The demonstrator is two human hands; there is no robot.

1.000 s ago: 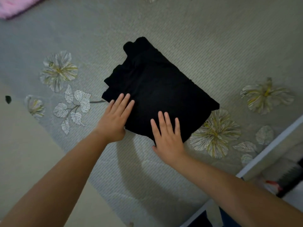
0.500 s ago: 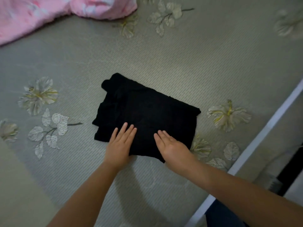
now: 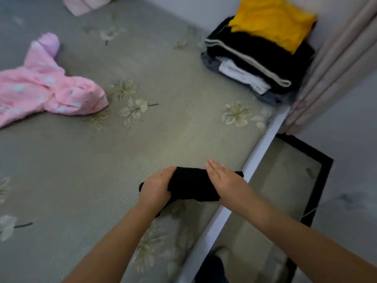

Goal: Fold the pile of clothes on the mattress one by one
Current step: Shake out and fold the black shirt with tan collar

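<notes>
Holding the folded black cotton garment (image 3: pixel 190 183) between them, the two hands lift or slide it near the right edge of the grey-green floral-patterned mattress (image 3: pixel 102 170), just beside the white bed frame rail (image 3: pixel 263 148). The left hand (image 3: pixel 157 189) curls its fingers around the bundle's left end, while the right hand (image 3: pixel 224 180) lies over its right end with fingers straight and together, pressing rather than pinching; whether its thumb tucks underneath, I cannot tell. Both forearms reach in from below and converge on the cloth. To my eye the garment is light, soft and limp, so it should sag and spill open if taken by one corner; supporting it from both ends, or with a flat palm under and one over, looks the safest way to keep the folds. It is not fragile or slippery. Farther off by the beige curtain (image 3: pixel 334 64) sits a stack of folded clothes (image 3: pixel 255 58) topped with a yellow folded piece (image 3: pixel 271 21), a likely destination. A rumpled pink fleece garment (image 3: pixel 47 88) lies unfolded well apart on the left, probably the next to do.
</notes>
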